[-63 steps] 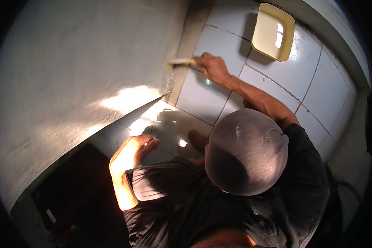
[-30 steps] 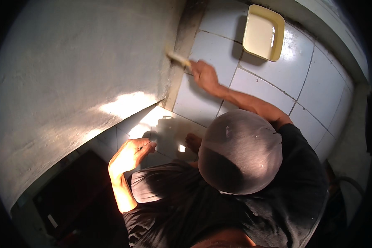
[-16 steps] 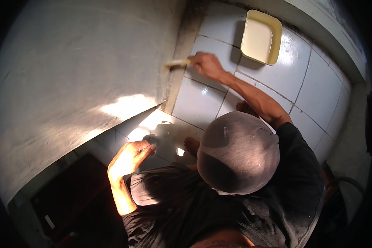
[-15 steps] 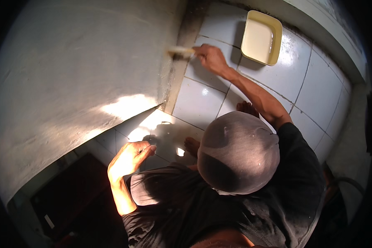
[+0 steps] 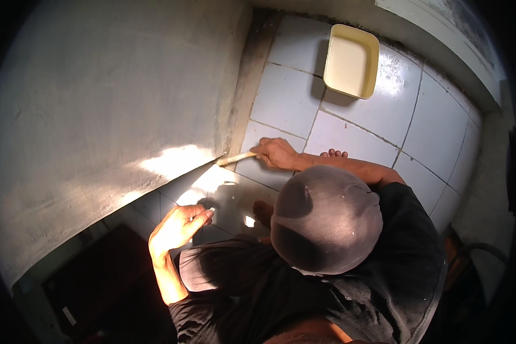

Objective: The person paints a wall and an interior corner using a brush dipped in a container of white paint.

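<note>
My right hand point(image 5: 275, 153) is closed round the handle of a pale brush point(image 5: 238, 159), whose tip is at the foot of the grey wall point(image 5: 109, 92), by its lower corner and the tiled floor point(image 5: 284, 103). My left hand point(image 5: 180, 223) is over my left leg, fingers curled, with something small and pale at the fingertips that I cannot make out. My rounded, grey-clothed knee point(image 5: 327, 221) fills the middle, with bare toes point(image 5: 334, 154) showing beyond it. A yellow rectangular tub point(image 5: 335, 89) of cream-coloured liquid stands on the tiles at the top.
The wall runs along my left, sunlit near its lower edge. A white ledge point(image 5: 441, 40) borders the floor at the top right. A dark panel point(image 5: 92, 275) lies in shadow at the lower left, and a dark hose-like curve point(image 5: 481, 247) is at the right.
My right hand and the brush have moved down along the wall's edge to its lower corner. The tub and floor appear lower in the view. My left hand keeps nearly the same pose.
</note>
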`<state>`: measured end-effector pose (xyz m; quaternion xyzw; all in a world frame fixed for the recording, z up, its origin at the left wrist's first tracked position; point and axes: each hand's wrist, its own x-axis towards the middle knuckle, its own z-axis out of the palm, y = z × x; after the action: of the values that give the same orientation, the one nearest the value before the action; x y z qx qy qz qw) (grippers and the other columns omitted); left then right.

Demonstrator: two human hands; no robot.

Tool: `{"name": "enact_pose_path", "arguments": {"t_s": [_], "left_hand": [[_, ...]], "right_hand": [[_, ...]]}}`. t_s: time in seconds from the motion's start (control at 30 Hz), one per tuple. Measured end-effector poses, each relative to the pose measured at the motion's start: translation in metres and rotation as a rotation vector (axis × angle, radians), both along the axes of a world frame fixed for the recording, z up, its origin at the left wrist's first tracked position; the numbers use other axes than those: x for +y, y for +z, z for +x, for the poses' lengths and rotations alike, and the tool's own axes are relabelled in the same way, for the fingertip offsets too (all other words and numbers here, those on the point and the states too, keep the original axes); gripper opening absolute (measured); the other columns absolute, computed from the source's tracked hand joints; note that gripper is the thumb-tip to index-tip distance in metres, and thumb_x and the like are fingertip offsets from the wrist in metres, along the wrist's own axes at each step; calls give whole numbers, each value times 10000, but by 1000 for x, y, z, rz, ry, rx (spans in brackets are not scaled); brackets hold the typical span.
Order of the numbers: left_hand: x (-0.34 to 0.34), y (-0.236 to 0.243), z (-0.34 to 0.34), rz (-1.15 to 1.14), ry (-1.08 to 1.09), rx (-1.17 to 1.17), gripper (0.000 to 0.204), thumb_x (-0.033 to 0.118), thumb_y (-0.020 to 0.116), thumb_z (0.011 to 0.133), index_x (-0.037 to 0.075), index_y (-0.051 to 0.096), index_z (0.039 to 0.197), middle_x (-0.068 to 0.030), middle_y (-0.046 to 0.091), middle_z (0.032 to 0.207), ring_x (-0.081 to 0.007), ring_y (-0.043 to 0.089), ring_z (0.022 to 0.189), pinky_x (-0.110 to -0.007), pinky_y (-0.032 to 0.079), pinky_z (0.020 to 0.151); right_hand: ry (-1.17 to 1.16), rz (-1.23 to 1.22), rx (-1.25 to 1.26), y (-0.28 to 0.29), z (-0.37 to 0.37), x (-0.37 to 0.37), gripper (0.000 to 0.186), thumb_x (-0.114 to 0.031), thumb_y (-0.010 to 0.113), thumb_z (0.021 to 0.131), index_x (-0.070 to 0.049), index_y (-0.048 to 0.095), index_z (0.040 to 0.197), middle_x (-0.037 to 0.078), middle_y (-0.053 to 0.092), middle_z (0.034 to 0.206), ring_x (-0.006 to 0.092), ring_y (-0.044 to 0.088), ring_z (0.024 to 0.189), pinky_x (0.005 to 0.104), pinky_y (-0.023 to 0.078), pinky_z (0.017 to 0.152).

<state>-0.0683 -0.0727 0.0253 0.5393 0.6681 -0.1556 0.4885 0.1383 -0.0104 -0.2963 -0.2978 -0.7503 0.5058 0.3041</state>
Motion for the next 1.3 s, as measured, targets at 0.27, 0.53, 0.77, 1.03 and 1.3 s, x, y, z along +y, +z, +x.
{"name": "enact_pose_path", "arguments": {"t_s": [0.27,0.53,0.77,1.03,1.3], "left_hand": [[-8,9,1,-26,53,-25,345,306,576,1009,10,732,924,-114,706,826,-182,623,759,-336,494,742],[7,-1,-1,-63,23,-45,351,307,564,1014,9,730,933,-111,718,857,-179,636,788,-330,501,772],[6,-2,-1,-74,24,-10,370,334,568,1009,9,730,936,-107,722,868,-184,637,795,-335,501,776],[4,0,-5,-84,47,1,351,306,568,1012,6,731,931,-116,719,875,-206,645,807,-335,500,795],[8,-3,-2,-74,33,-14,353,306,559,1010,10,731,921,-113,722,868,-197,649,824,-336,501,801]], "right_hand": [[-704,23,10,28,27,166,259,-56,578,810,-93,745,1005,217,656,829,404,639,763,464,514,696],[-360,32,-74,1,-3,53,252,-44,563,873,-59,722,1067,192,620,796,320,590,657,444,488,597],[47,-71,-144,-7,-11,18,288,-37,618,832,-115,756,1072,125,655,808,295,637,682,411,519,629],[-719,48,-8,17,34,168,331,-70,601,820,-93,745,1117,216,667,852,401,660,803,452,528,733],[-313,-188,-62,10,-7,26,260,-79,567,924,-90,707,1143,159,596,806,319,593,726,419,491,657]]}}
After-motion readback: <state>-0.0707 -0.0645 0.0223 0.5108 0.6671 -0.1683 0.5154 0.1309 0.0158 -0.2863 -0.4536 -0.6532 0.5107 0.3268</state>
